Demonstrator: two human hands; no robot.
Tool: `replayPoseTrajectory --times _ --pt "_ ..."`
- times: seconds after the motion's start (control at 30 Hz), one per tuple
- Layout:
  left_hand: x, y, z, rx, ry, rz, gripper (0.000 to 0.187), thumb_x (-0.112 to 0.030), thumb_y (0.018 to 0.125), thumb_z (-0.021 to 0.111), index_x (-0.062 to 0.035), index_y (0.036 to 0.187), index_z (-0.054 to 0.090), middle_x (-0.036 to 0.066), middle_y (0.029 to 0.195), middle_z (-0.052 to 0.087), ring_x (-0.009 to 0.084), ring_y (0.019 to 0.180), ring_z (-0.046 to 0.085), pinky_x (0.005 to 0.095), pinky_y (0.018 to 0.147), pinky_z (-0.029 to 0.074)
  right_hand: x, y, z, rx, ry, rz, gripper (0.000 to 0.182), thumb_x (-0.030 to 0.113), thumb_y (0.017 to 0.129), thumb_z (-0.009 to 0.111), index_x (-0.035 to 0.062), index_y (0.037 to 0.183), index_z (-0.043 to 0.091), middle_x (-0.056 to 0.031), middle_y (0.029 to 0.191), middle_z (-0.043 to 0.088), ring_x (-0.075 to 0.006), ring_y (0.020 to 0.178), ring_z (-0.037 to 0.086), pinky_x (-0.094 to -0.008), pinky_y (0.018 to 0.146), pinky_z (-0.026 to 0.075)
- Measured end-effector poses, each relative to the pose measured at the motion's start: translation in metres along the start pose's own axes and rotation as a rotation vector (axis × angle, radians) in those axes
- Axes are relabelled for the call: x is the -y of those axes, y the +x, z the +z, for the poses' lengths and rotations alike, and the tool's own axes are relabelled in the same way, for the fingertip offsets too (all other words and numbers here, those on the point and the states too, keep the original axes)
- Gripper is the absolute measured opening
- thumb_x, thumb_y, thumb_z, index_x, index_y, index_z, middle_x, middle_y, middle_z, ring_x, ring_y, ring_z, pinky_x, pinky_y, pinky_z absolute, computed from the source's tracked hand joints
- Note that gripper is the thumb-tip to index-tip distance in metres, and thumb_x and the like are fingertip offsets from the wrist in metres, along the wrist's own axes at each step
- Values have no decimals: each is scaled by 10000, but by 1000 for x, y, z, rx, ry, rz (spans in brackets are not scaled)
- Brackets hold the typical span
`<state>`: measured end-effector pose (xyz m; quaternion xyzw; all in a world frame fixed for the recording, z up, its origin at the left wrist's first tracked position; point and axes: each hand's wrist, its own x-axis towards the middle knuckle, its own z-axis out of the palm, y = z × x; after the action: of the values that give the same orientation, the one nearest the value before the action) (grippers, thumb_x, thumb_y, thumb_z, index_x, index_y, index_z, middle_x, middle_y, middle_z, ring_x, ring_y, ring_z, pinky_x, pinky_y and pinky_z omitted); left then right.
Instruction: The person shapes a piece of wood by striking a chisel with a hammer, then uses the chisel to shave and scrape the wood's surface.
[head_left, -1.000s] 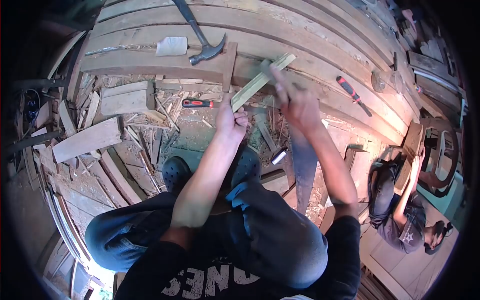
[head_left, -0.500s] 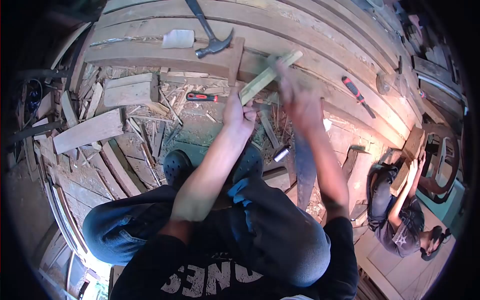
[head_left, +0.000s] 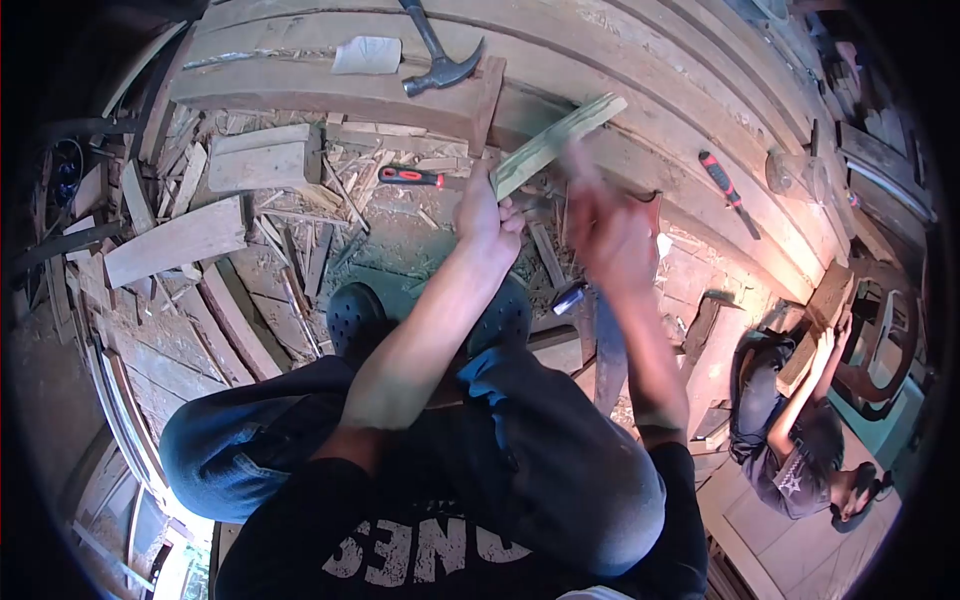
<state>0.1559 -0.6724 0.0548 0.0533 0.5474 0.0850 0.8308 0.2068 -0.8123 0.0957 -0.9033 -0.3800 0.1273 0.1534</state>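
Note:
My left hand point(head_left: 490, 218) is closed around the lower end of a pale, greenish wooden strip point(head_left: 560, 142), which slants up to the right above the floor. Just right of the strip is my right hand point(head_left: 612, 238), smeared by motion, its fingers curled in a fist. A blurred shape reaches from that fist toward the strip; its kind cannot be made out. Beyond the hands, a claw hammer point(head_left: 440, 66) lies on the planks. On the floor left of my left hand lies a red-and-black-handled tool point(head_left: 411, 177).
Stacked planks point(head_left: 290, 95) span the far side, with another red-and-black-handled tool point(head_left: 728, 192) on them. Offcuts, a wood block point(head_left: 262, 160) and shavings cover the floor. A saw blade point(head_left: 609, 355) stands near my right knee. At right, another person point(head_left: 800, 450) holds a timber piece point(head_left: 828, 295).
The view has shifted slightly. My right hand has moved down a little beside the strip, still blurred. My left hand keeps its hold on the strip.

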Motion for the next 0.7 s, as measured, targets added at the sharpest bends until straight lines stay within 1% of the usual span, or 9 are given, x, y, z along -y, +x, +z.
replayPoseTrajectory --times 0.07,0.13,0.2,0.27,0.33,0.4,0.5,0.63,0.7 --pt "-4 -4 0 21 -16 -19 240 -311 917 555 -168 725 548 -75 487 324 36 359 277 191 310 187 22 -7 8 -278 24 -363 427 221 975 506 280 1398 510 -192 615 619 -375 571 654 -470 437 501" --pt "-2 -4 -6 0 -40 -58 236 -301 916 558 -167 722 542 -75 496 317 39 365 258 192 312 183 10 1 6 -236 53 -339 450 224 966 517 275 1413 491 -196 635 627 -363 519 628 -474 429 491" --pt "0 0 -5 25 -59 -29 249 -314 914 558 -174 711 525 -72 511 331 44 368 240 191 314 180 -5 27 -14 -21 68 204 531 250 920 579 332 1432 466 -254 889 656 -431 768 665 -487 567 549" --pt "-2 -6 2 -52 -33 -5 259 -333 917 549 -173 714 529 -73 508 333 43 363 247 190 315 179 11 18 -11 60 52 303 516 252 929 572 318 1430 471 -262 894 652 -431 766 667 -482 575 552" --pt "-3 -3 -6 -6 -25 -54 254 -334 924 545 -167 733 547 -70 499 335 43 360 262 191 315 183 17 -4 13 -259 27 -364 429 250 985 504 264 1413 491 -217 670 631 -393 594 652 -482 496 523" --pt "-1 5 -16 103 -20 -71 249 -366 898 606 -133 816 580 -50 545 354 59 397 288 230 339 185 -5 15 7 -249 32 -339 414 234 987 492 251 1401 505 -193 627 631 -380 536 639 -489 496 525" --pt "4 10 -16 86 -54 -27 241 -369 902 612 -137 842 587 -56 548 368 51 403 289 224 343 168 -26 55 -26 -97 43 323 418 195 962 538 201 1380 543 -255 952 680 -402 702 680 -467 608 550" --pt "-3 -3 -4 53 -45 -10 211 -285 949 531 -152 788 557 -61 505 356 41 360 280 193 314 198 -18 29 -5 -264 -47 -242 403 274 1006 461 268 1407 497 -243 766 673 -432 635 655 -506 576 544" --pt "-1 1 -9 89 -38 6 167 -271 944 538 -160 820 555 -63 507 342 34 363 278 190 317 198 -41 50 -19 -177 -84 8 413 244 992 489 264 1404 505 -250 810 677 -428 675 664 -492 622 553"
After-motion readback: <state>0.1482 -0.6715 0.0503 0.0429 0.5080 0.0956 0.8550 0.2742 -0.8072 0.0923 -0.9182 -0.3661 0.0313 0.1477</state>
